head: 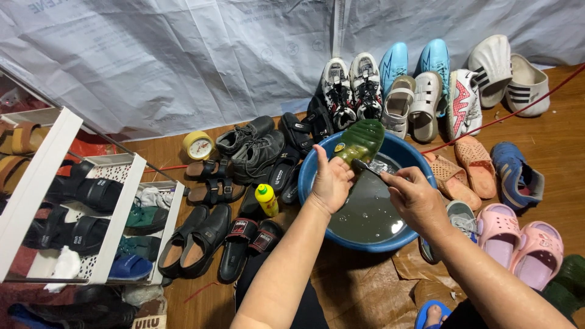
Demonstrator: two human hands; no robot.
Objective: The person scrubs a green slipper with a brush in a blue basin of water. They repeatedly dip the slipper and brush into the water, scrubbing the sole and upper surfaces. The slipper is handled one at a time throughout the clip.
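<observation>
From the head camera, looking down, the left hand (331,183) grips a dark green rubber slipper (361,141) by its heel end, fingers wrapped round the edge, and holds it tilted, sole side up, above a round blue plastic basin (311,166). The right hand (414,196) is closed round the handle of a small brush (367,167), whose head touches the green slipper near its heel. Both forearms are wet. The basin stands on the brown wooden floor (560,140) and holds murky grey water with a few bubbles.

Just left of the basin a yellow plastic bottle with a green cap (266,200) stands upright among black sandals and black leather shoes (204,234). Further left a roll of yellow tape (198,145) lies on the floor. At the far left a white shoe rack (46,176) carries dark slippers and sandals.

Behind the basin, against a grey plastic sheet (183,55), stand white sneakers with black laces (350,88), light blue football boots (414,61) and beige sandals (414,100). To the right lie orange perforated slippers (463,164), a blue slipper (515,173) and pink clogs (521,237). A thin red cord (518,109) runs across the floor there.
</observation>
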